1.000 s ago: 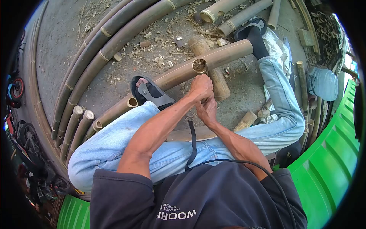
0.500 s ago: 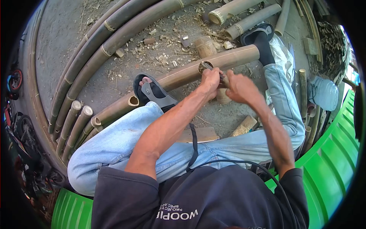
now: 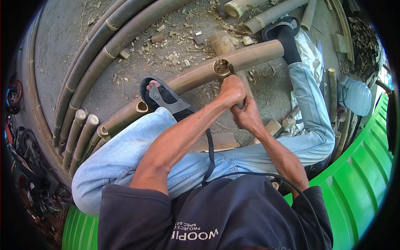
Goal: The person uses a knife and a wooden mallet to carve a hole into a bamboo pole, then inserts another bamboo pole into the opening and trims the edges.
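A thick brown bamboo pole (image 3: 187,78) lies across the ground in front of me, held between my two feet. Cut into its upper side is a round hole (image 3: 221,67) with a pale rim. My left hand (image 3: 233,90) is closed around a chisel-like tool, just below the hole. Its narrow dark blade (image 3: 229,69) reaches the hole's right edge; the fingers cover most of the rest. Right behind, my right hand (image 3: 247,113) wraps the tool's handle end (image 3: 239,104), touching the left hand. A log (image 3: 221,43) passes under the pole.
Long bamboo poles (image 3: 93,62) curve along the left, with shorter cut pieces (image 3: 85,129) near my left knee. Chips (image 3: 173,58) litter the ground. More bamboo (image 3: 275,18) lies beyond my right foot. A plastic water jug (image 3: 355,96) and a green corrugated sheet (image 3: 354,166) are at right.
Both hands have drawn back from the hole toward my body. The right hand has come lower and closer in behind the left. More of the hole now shows, and the view has shifted slightly.
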Action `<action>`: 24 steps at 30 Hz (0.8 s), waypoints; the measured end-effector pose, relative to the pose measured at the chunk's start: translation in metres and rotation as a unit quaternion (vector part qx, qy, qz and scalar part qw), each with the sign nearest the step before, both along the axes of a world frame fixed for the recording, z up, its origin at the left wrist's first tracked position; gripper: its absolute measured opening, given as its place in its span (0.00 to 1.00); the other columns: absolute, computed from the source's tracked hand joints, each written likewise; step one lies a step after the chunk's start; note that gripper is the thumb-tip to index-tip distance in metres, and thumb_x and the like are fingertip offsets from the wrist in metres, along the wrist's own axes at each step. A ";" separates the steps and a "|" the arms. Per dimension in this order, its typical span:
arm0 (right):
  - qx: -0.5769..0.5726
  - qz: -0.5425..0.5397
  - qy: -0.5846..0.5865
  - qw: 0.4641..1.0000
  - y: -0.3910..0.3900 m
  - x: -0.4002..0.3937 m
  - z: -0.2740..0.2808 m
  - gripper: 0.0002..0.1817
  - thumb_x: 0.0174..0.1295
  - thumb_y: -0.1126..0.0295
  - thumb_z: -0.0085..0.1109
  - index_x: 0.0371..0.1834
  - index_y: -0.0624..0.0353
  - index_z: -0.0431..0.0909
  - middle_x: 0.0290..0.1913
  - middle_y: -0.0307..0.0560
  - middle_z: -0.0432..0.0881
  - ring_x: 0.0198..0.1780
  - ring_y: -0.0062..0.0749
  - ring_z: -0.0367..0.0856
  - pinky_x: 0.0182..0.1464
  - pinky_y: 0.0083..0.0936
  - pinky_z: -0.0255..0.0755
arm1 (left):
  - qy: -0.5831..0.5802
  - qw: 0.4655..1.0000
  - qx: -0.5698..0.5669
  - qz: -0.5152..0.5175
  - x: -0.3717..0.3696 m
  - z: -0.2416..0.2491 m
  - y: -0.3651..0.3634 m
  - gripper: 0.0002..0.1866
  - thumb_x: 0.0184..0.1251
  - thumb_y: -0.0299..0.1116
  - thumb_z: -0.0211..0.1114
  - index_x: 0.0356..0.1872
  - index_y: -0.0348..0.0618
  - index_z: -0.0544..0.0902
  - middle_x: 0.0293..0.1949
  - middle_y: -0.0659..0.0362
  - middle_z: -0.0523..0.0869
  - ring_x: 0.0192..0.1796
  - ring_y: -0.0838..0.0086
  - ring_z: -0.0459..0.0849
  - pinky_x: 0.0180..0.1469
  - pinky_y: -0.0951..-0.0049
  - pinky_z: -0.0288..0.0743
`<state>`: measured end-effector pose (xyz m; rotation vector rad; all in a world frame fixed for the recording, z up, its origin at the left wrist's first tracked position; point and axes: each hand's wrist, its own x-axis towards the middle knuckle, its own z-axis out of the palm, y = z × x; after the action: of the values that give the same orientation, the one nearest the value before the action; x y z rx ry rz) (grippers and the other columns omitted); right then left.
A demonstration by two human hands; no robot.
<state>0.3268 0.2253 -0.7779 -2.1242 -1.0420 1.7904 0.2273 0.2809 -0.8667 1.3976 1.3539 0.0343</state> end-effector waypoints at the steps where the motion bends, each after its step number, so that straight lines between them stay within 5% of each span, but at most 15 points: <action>1: -0.016 0.030 0.017 0.999 0.009 0.008 0.004 0.19 0.63 0.70 0.65 0.53 0.69 0.75 0.24 0.43 0.82 0.22 0.27 0.82 0.24 0.28 0.74 | 0.000 1.000 -0.002 0.002 0.002 0.002 0.001 0.14 0.66 0.34 0.63 0.34 0.33 0.91 0.36 0.37 0.90 0.42 0.43 0.91 0.45 0.51 0.85; 2: -0.010 0.059 0.014 0.998 0.016 0.016 0.004 0.29 0.57 0.73 0.62 0.64 0.69 0.72 0.28 0.49 0.85 0.22 0.32 0.83 0.27 0.34 0.78 | -0.018 0.999 -0.005 0.028 0.004 0.015 0.007 0.14 0.67 0.33 0.62 0.33 0.32 0.91 0.33 0.38 0.90 0.40 0.46 0.92 0.43 0.52 0.84; 7: -0.012 0.199 0.017 0.980 0.072 0.044 0.022 0.31 0.56 0.72 0.61 0.65 0.71 0.72 0.30 0.53 0.85 0.23 0.35 0.84 0.28 0.36 0.78 | -0.079 0.977 -0.115 0.159 0.025 0.016 0.021 0.16 0.73 0.32 0.58 0.34 0.28 0.87 0.30 0.41 0.89 0.35 0.56 0.91 0.38 0.54 0.82; 9: -0.001 0.257 0.013 0.966 0.104 0.045 0.033 0.32 0.55 0.72 0.60 0.65 0.72 0.72 0.30 0.53 0.85 0.24 0.36 0.84 0.30 0.36 0.79 | -0.110 0.906 -0.178 0.369 0.037 0.007 0.027 0.17 0.75 0.32 0.56 0.35 0.25 0.84 0.32 0.44 0.88 0.36 0.60 0.90 0.36 0.54 0.80; 11: -0.058 0.352 -0.003 0.934 0.130 0.046 0.046 0.33 0.53 0.71 0.61 0.65 0.72 0.73 0.32 0.57 0.86 0.26 0.38 0.86 0.33 0.38 0.81 | -0.118 0.877 -0.257 0.388 0.038 0.014 0.038 0.16 0.77 0.32 0.53 0.42 0.25 0.83 0.39 0.43 0.88 0.39 0.60 0.90 0.37 0.54 0.80; 13: -0.048 0.380 -0.011 0.924 0.148 0.048 0.040 0.33 0.52 0.72 0.61 0.65 0.72 0.74 0.33 0.60 0.87 0.27 0.41 0.87 0.34 0.39 0.81 | -0.184 0.790 -0.234 0.537 0.045 0.015 0.043 0.15 0.73 0.32 0.57 0.44 0.28 0.85 0.43 0.44 0.90 0.43 0.59 0.91 0.41 0.57 0.83; 17: 0.060 0.525 0.058 0.847 0.189 0.058 0.008 0.32 0.52 0.73 0.61 0.65 0.69 0.75 0.36 0.55 0.86 0.26 0.37 0.85 0.28 0.33 0.80 | -0.302 0.706 -0.260 0.586 0.042 0.015 0.053 0.14 0.76 0.30 0.54 0.52 0.32 0.81 0.47 0.48 0.87 0.46 0.61 0.89 0.43 0.57 0.84; 19: -0.101 0.583 -0.015 0.806 0.218 0.035 0.022 0.31 0.51 0.73 0.62 0.63 0.69 0.76 0.39 0.58 0.88 0.30 0.39 0.88 0.34 0.37 0.83 | -0.376 0.591 -0.294 0.650 0.038 0.011 0.065 0.16 0.77 0.27 0.48 0.56 0.29 0.77 0.50 0.43 0.85 0.52 0.53 0.88 0.51 0.44 0.86; 20: -0.126 0.581 -0.042 0.803 0.221 0.027 0.032 0.30 0.50 0.73 0.63 0.61 0.67 0.77 0.41 0.63 0.88 0.38 0.49 0.91 0.44 0.43 0.84 | -0.379 0.573 -0.308 0.659 0.035 0.022 0.068 0.16 0.75 0.27 0.48 0.57 0.29 0.74 0.52 0.43 0.82 0.54 0.53 0.87 0.51 0.41 0.86; 21: -0.127 0.577 -0.039 0.806 0.208 0.037 0.024 0.30 0.50 0.73 0.63 0.61 0.67 0.77 0.41 0.63 0.88 0.38 0.49 0.91 0.44 0.43 0.84 | -0.375 0.576 -0.310 0.657 0.037 0.024 0.062 0.16 0.75 0.27 0.48 0.57 0.29 0.74 0.52 0.43 0.82 0.54 0.53 0.87 0.51 0.41 0.86; 23: 0.132 0.597 -0.008 0.791 0.179 0.065 0.001 0.30 0.53 0.71 0.63 0.62 0.68 0.75 0.38 0.66 0.88 0.44 0.62 0.90 0.52 0.52 0.83 | -0.332 0.624 -0.279 0.650 0.038 0.028 0.052 0.14 0.74 0.27 0.48 0.54 0.30 0.74 0.52 0.43 0.81 0.54 0.55 0.86 0.51 0.42 0.86; 24: 0.078 0.556 -0.009 0.828 0.165 0.068 0.007 0.29 0.54 0.71 0.65 0.63 0.62 0.74 0.40 0.68 0.87 0.48 0.66 0.88 0.53 0.53 0.81 | -0.327 0.624 -0.280 0.652 0.040 0.025 0.040 0.14 0.74 0.27 0.48 0.54 0.30 0.74 0.52 0.43 0.81 0.54 0.55 0.86 0.51 0.42 0.86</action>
<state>0.3949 0.3906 -0.7713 -1.4378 -2.6744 1.8669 0.2676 0.3212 -0.8414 -0.3709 1.2619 0.9132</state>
